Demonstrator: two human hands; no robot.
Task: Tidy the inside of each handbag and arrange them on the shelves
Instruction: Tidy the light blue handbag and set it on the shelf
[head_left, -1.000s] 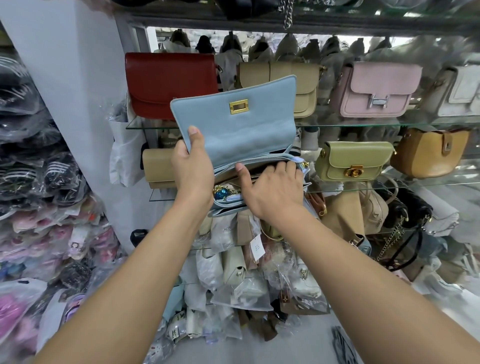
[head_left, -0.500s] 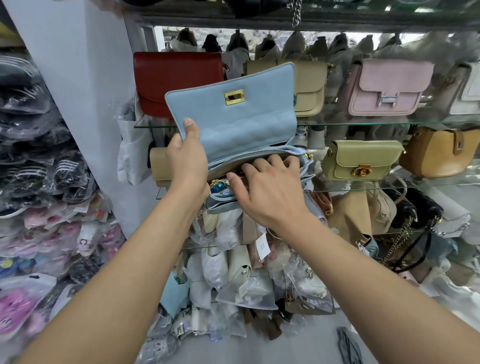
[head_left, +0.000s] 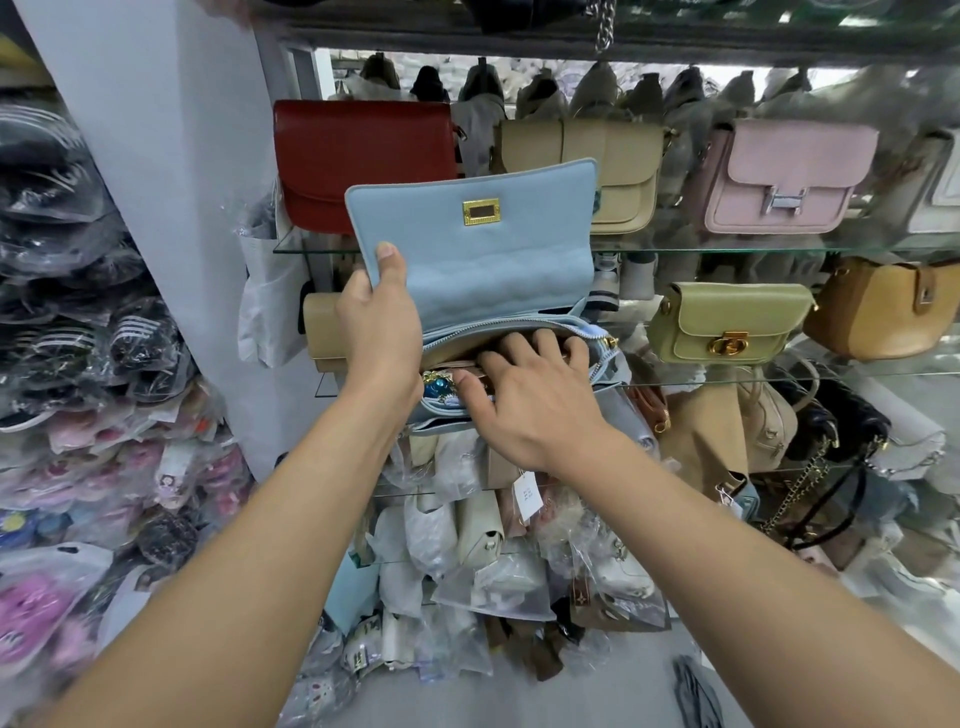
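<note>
Mid tidy-the-inside step, nowhere near shelving. Holding the blue handbag (head_left: 483, 260) up in mid-air in front of the shelves, hands apart: pinching the raised flap's edge with the left hand (head_left: 379, 332), digging into the open top with the right hand (head_left: 535, 400), fingers curled past the zip. Can't tell if gripping anything in there. Next, probably: tuck down any loose stuff, mind the blue charm (head_left: 435, 387) dangling at the front, drop the flap, snap the clasp, then slot it onto the glass shelf (head_left: 753, 378) by the olive bag (head_left: 727, 322). Versus a second ago: right fingers no longer flat along the zip, now tucked deeper; same left pinch.
</note>
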